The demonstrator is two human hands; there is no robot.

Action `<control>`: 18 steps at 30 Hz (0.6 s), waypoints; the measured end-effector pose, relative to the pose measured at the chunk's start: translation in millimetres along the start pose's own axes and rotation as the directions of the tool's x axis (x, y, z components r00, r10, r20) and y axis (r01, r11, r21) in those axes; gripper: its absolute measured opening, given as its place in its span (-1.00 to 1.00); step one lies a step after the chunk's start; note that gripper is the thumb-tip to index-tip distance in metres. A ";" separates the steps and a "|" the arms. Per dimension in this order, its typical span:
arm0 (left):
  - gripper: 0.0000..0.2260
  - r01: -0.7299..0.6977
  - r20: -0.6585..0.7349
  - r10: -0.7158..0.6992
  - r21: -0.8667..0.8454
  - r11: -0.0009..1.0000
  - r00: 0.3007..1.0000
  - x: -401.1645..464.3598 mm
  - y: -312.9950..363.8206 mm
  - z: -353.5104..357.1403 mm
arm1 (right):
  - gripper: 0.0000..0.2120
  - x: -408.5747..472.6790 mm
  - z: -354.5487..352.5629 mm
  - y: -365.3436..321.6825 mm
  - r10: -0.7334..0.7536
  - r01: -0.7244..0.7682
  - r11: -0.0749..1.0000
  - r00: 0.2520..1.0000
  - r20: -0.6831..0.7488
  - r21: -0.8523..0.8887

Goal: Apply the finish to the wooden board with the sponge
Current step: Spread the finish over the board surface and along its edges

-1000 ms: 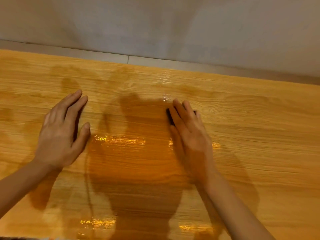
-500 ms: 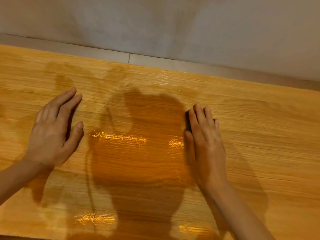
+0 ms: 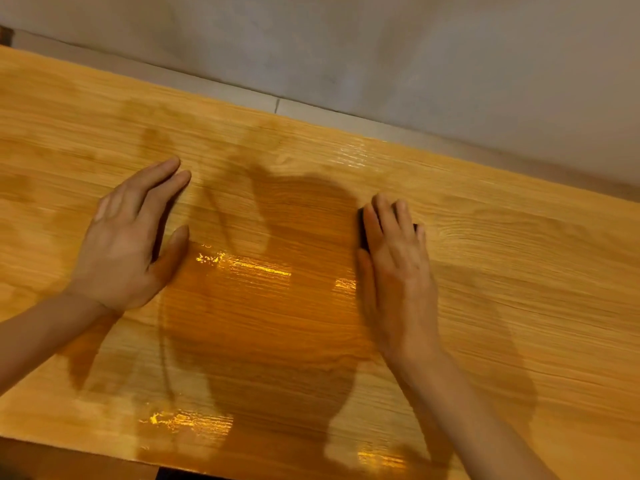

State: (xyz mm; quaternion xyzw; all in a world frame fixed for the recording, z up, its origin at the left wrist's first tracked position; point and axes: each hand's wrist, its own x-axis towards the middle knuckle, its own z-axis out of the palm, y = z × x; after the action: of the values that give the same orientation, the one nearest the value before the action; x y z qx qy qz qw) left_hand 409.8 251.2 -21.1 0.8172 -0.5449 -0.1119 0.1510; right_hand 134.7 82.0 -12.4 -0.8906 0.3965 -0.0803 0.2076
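A long wooden board (image 3: 502,271) fills the head view, its middle wet and glossy with finish. My right hand (image 3: 398,271) lies flat, palm down, pressing a dark sponge (image 3: 362,230) onto the board; only a thin dark edge of the sponge shows beside my fingers. My left hand (image 3: 128,244) rests flat on the board at the left, fingers spread, holding nothing.
A grey wall (image 3: 381,46) runs behind the board's far edge, with a pale ledge (image 3: 311,109) between them. The board's near edge (image 3: 69,445) shows at the bottom left, with a darker surface below it. My shadow falls across the wet patch.
My right hand slid the sponge to the right along the board. My left hand stayed flat in place. The view tilted, so the board now runs diagonally.
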 end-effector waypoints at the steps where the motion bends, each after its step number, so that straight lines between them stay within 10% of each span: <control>1: -0.42 -0.007 -0.003 0.007 -0.003 1.000 1.000 0.5 -0.5 -0.4 | -0.55 13.2 -0.6 0.3 -0.019 0.019 1.000 1.000 0.006 -0.010; 18: -0.44 -0.073 -0.042 0.073 -0.019 0.997 0.996 2.6 -5.6 3.0 | -0.56 113.1 26.8 -51.1 -0.002 0.000 0.999 0.999 -0.049 -0.045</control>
State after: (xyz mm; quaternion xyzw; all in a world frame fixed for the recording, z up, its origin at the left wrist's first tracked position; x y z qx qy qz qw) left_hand 414.6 250.4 -26.1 0.7972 -0.5700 -0.0950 0.1745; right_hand 253.4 37.2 -16.9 -0.8930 0.4029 -0.0933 0.1776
